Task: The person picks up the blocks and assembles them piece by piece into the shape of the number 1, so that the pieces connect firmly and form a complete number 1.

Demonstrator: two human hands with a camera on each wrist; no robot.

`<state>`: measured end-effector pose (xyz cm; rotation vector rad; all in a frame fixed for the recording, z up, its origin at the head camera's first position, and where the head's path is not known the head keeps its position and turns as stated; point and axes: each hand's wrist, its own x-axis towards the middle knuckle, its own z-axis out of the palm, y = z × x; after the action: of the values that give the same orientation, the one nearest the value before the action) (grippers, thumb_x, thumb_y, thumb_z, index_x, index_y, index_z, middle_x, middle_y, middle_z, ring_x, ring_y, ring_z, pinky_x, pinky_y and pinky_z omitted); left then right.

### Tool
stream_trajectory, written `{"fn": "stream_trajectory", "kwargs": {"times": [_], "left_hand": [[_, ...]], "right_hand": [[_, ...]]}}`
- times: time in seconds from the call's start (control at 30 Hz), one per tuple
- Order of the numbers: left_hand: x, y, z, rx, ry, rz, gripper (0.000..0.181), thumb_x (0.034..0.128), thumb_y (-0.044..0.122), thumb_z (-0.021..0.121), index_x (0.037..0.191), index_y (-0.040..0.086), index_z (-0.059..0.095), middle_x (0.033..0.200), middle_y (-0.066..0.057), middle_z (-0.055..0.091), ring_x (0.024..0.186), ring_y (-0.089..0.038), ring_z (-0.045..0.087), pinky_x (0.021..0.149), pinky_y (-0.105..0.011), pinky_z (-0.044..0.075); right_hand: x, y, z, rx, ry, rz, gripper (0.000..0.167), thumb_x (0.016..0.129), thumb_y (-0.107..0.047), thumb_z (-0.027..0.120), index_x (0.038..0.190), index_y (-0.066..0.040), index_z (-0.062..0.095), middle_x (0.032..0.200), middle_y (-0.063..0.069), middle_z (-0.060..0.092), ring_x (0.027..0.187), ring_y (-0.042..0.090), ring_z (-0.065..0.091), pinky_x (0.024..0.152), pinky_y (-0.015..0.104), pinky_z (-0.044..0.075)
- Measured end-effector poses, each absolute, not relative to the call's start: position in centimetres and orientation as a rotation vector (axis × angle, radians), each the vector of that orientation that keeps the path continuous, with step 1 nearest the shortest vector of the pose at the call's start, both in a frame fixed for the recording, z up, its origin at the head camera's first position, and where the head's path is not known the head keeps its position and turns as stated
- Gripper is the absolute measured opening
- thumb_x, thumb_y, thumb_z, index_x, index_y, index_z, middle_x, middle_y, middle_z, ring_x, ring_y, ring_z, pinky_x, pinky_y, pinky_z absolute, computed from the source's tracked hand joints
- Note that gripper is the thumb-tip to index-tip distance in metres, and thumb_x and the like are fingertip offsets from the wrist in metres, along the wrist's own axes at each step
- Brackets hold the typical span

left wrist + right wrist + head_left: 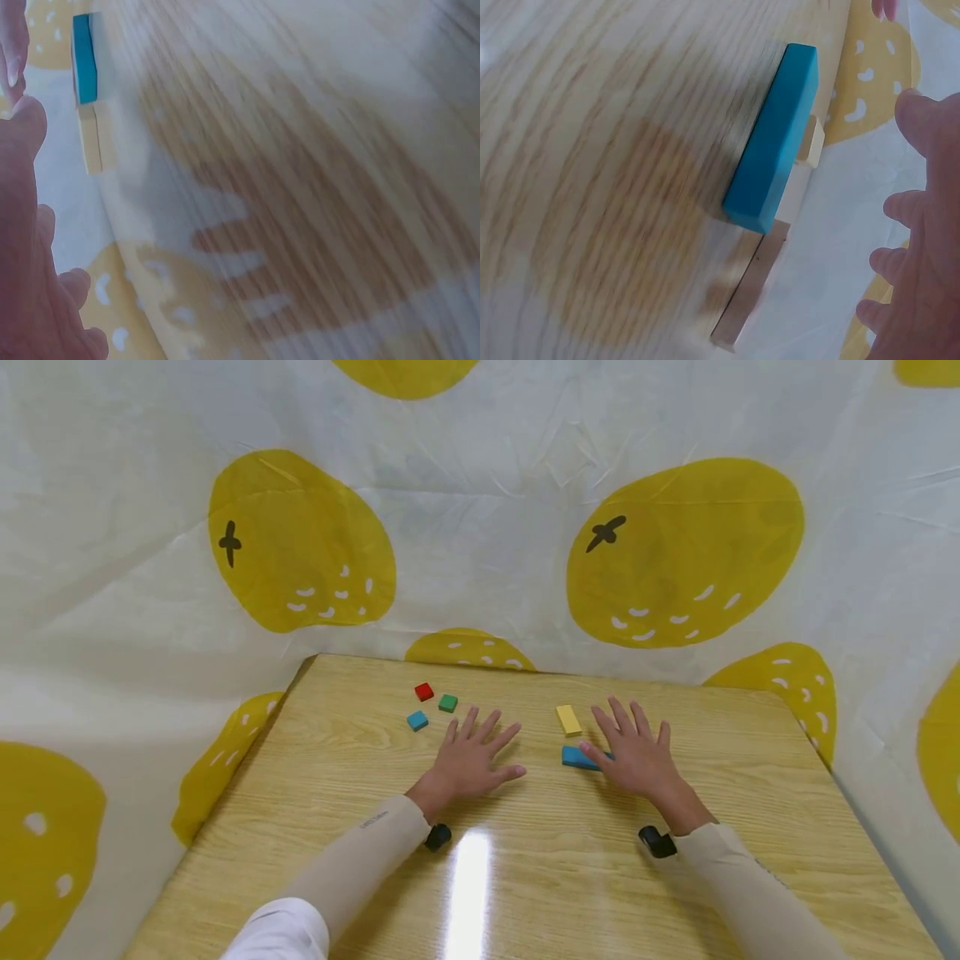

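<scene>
Fingers spread, my left hand (471, 764) is held palm down above the table, holding nothing. Closest to it are a small green block (447, 702), a small blue block (417, 720) and a small red block (423, 692). My right hand (637, 762) is likewise spread and holds nothing. It partly covers a long blue block (578, 757) in the head view, while the right wrist view shows that block (772, 139) apart from the fingers. Just beyond lies a flat yellow block (568, 720). A plain wooden block (751, 285) appears in the right wrist view only.
The wooden table (540, 877) meets a white cloth (480, 552) with yellow fruit prints at its back and sides. A bright light reflection crosses the table's front middle. Dark wrist cameras hang below the left wrist (438, 837) and the right wrist (657, 842).
</scene>
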<state>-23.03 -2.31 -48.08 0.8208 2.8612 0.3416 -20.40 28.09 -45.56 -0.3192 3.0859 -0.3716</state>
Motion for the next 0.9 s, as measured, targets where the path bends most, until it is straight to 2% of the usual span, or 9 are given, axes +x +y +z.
{"fn": "stream_trajectory", "kwargs": {"times": [0.9], "left_hand": [[-22.9, 3.1, -49.3, 0.979, 2.797, 0.254, 0.077, 0.1013, 0.076, 0.034, 0.167, 0.041, 0.013, 0.178, 0.0, 0.009, 0.164, -0.038, 0.005, 0.13, -0.061, 0.015]], "right_hand": [[-19.6, 30.1, -46.3, -0.21, 3.064, -0.424, 0.077, 0.107, -0.06, 0.044, 0.167, -0.016, 0.023, 0.175, 0.021, 0.009, 0.159, 0.053, 0.003, 0.113, 0.085, -0.002]]}}
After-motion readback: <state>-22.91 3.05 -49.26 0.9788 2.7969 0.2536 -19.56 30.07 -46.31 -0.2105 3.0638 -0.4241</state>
